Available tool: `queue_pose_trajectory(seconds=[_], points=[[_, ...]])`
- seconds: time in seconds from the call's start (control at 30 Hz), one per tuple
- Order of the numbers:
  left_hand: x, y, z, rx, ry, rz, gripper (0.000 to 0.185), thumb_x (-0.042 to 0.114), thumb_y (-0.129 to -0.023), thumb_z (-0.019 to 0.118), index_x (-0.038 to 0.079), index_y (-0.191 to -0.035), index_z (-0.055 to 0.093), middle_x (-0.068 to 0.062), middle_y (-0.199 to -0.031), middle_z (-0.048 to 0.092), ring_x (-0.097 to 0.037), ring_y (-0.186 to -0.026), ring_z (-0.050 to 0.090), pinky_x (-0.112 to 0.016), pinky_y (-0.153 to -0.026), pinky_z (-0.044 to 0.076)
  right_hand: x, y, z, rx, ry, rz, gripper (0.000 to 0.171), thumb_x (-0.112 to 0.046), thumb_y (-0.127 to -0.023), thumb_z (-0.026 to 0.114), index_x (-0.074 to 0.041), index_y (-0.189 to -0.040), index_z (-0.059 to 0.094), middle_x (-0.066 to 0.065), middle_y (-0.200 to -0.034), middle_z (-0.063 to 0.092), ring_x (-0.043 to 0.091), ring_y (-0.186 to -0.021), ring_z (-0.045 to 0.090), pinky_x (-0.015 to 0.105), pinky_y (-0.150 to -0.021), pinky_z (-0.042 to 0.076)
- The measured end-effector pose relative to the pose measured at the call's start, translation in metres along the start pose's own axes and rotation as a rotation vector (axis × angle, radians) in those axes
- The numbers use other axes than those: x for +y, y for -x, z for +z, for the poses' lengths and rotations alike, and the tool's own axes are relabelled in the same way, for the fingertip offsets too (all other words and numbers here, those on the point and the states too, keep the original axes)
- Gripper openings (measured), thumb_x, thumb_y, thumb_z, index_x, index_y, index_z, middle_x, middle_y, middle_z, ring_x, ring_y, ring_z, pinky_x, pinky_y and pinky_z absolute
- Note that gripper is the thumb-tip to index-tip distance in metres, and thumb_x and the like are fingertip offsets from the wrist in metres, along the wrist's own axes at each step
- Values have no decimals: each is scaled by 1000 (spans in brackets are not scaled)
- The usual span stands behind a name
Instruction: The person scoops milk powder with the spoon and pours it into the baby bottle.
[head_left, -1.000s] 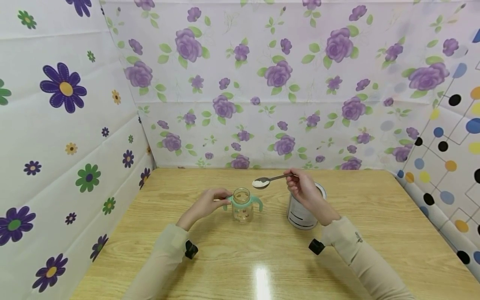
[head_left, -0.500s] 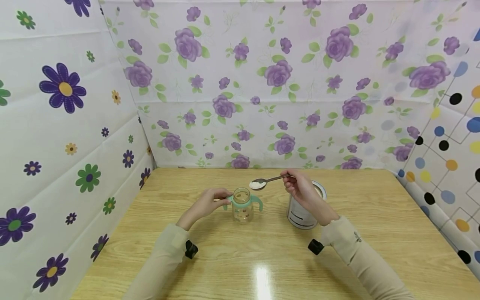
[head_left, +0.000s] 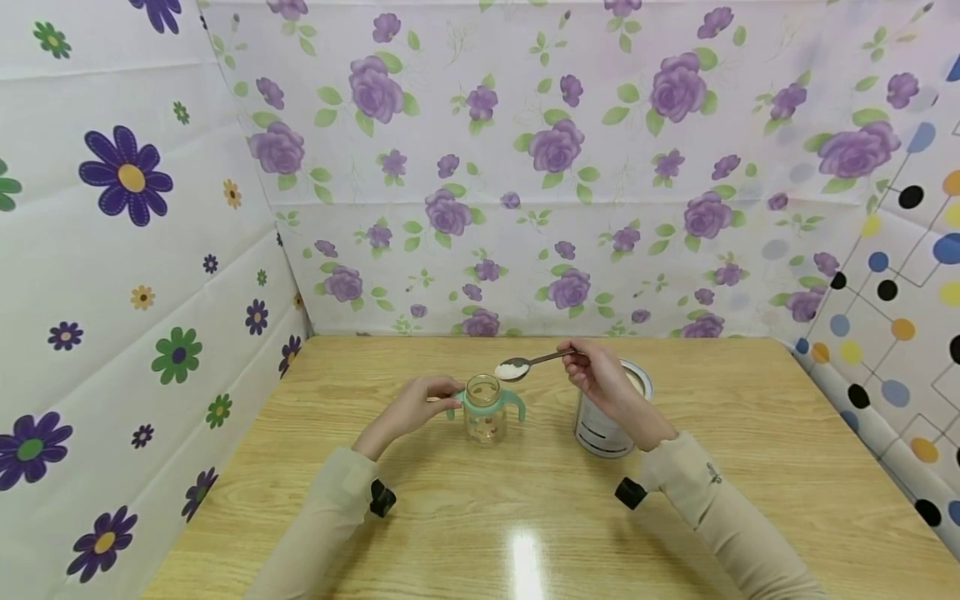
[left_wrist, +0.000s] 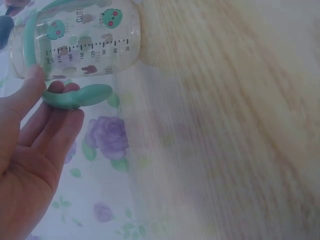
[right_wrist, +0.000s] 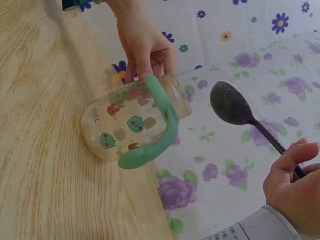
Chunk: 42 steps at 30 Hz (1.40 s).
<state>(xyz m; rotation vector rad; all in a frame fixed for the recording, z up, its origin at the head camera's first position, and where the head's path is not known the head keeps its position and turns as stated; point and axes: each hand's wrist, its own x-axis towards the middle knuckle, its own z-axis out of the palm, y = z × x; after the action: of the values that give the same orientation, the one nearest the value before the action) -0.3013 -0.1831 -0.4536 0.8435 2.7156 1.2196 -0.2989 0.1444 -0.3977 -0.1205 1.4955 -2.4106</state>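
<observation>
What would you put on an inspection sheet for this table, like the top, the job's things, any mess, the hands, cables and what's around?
Surface: table with wood grain and a bright reflection at the near edge.
Job's things: upright bottle with no lid on; spoon carrying white powder near the bottle's mouth; upright can, partly hidden.
Clutter: nothing seen.
Hands: left hand holds the bottle by one green handle; right hand grips the spoon.
Cables: nothing seen.
Surroundings: purple-rose backdrop behind, daisy-patterned sheet on the left, dotted sheet on the right.
</observation>
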Motion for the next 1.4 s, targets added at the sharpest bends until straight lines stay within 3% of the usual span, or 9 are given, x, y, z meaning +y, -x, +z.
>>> queue_pose_trajectory(seconds=[0.6, 1.4], points=[[1, 0, 1, 5, -4, -7, 29, 19, -92, 66, 10, -120, 68, -7, -115, 69, -22, -105, 66, -32, -89, 56, 2, 0, 5, -62, 41, -9, 37, -20, -107, 35, -7, -91, 66, -3, -68, 61, 3, -56, 52, 12, -46, 39], [-1, 0, 1, 10, 5, 5, 29, 19, -92, 66, 11, -120, 68, -7, -113, 69, -22, -104, 66, -39, -89, 56, 5, -2, 12, -56, 80, -22, 35, -20, -107, 37, -9, -92, 66, -3, -71, 60, 4, -58, 50, 12, -46, 38]])
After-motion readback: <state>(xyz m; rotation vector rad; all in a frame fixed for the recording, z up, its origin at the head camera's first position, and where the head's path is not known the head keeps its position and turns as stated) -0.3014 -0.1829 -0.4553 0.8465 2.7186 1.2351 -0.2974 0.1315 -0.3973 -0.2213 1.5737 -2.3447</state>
